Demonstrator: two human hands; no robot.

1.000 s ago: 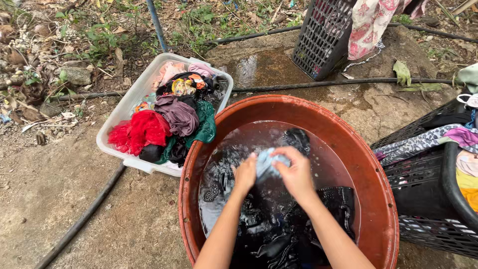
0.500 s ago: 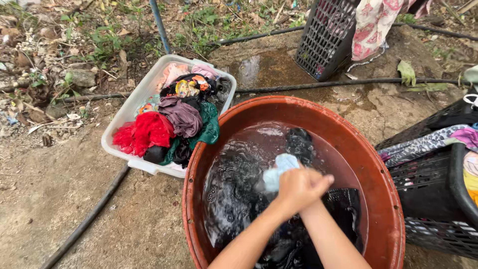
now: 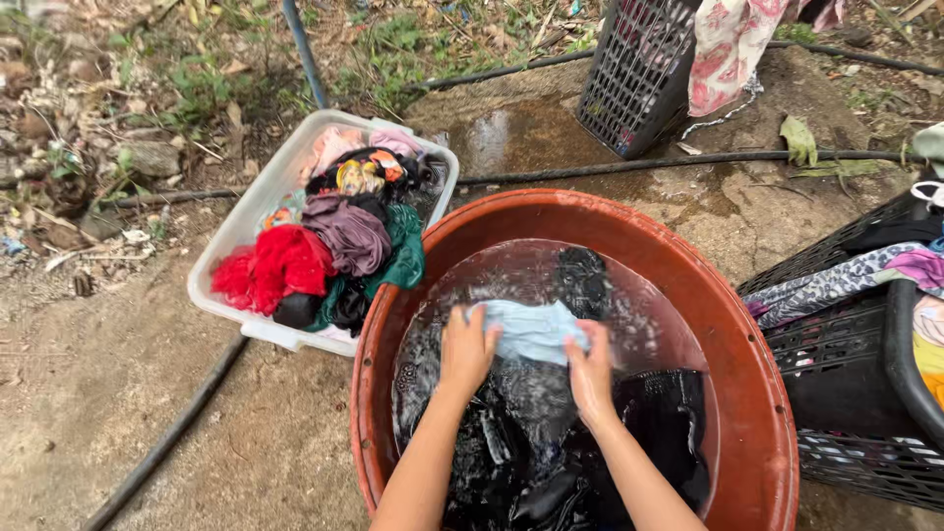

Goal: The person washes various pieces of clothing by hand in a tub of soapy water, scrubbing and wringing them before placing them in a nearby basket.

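Observation:
A big reddish-brown plastic basin (image 3: 747, 393) sits on the ground in front of me, full of water with dark clothes (image 3: 551, 452) soaking in it. My left hand (image 3: 467, 349) and my right hand (image 3: 593, 369) each grip one end of a small light blue cloth (image 3: 531, 329). The cloth is stretched between them just above the water in the middle of the basin. Both forearms reach in from the bottom edge.
A white plastic tub (image 3: 231, 236) with red, purple, green and patterned clothes stands left of the basin. Black mesh baskets stand at the top (image 3: 629, 79) and at the right (image 3: 836, 374), with clothes draped over them. Dark hoses (image 3: 167, 433) lie across the concrete and dirt.
Half a second ago my hands were pressed together, rubbing the blue cloth. Now they have moved apart and the cloth is spread between them.

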